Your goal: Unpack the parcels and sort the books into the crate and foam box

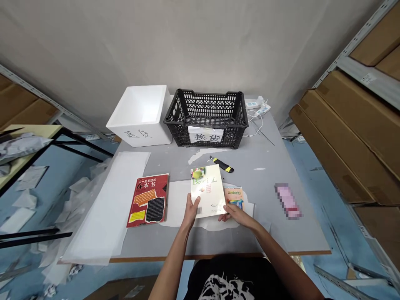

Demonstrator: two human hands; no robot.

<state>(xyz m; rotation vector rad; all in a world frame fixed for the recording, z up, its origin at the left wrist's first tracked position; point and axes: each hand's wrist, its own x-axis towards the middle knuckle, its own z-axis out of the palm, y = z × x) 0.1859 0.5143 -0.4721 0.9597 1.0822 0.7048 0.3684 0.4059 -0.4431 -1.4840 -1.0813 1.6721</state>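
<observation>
A cream-white book [208,187] with green lettering is held in both hands just above the grey table [271,208]. My left hand [190,208] grips its lower left corner, thumb on the cover near the barcode. My right hand [233,213] grips the lower right corner. Beneath the book's right edge lies a small orange book [235,195] on a white sheet [178,200]. A red book [148,200] lies flat to the left of my left hand.
At the back stand a white foam box [142,114] and a black plastic crate [208,118] with a paper label. A black-and-yellow knife [221,164] lies behind the book. White foam sheets [109,208] cover the table's left; shelves with cardboard boxes [353,133] stand right.
</observation>
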